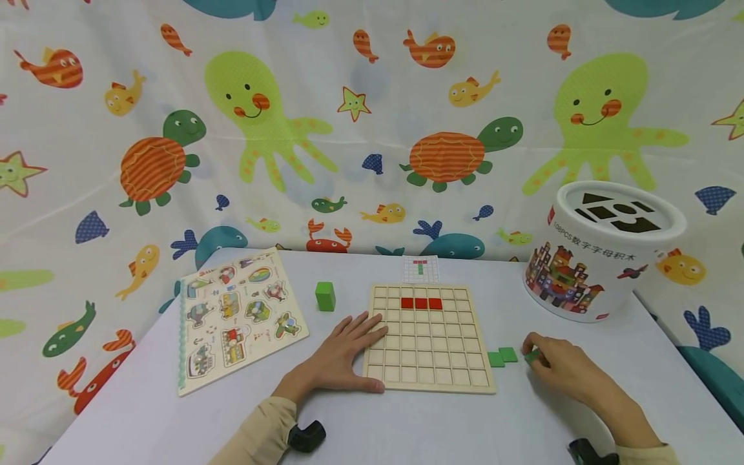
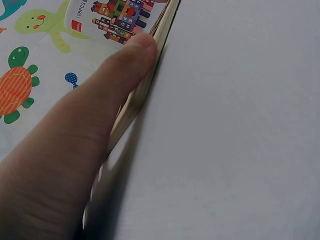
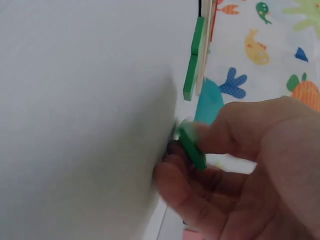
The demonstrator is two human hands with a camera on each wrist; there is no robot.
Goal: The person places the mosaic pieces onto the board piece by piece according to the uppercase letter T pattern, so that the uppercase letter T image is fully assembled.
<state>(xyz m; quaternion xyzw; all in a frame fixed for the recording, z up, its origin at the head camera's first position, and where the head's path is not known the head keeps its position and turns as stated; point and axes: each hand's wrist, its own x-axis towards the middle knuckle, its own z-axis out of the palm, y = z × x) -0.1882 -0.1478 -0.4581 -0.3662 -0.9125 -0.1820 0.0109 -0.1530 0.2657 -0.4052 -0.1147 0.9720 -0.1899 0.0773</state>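
Note:
A wooden grid board (image 1: 430, 337) lies on the table with several red squares (image 1: 421, 303) in its second row. My left hand (image 1: 340, 355) rests spread along the board's left edge; in the left wrist view its thumb (image 2: 125, 65) lies against the edge. Two green tiles (image 1: 507, 354) lie beside the board's right edge. Just right of them my right hand (image 1: 560, 368) pinches a green tile (image 3: 192, 147) between thumb and fingers. Behind the board lies a small pattern card (image 1: 420, 269) showing red and green squares.
A green block (image 1: 325, 296) stands left of the board's top corner. Farther left lies a picture puzzle board (image 1: 241, 320). A white bucket (image 1: 599, 258) with a slotted lid stands at the back right, before the printed cloth (image 1: 372, 129).

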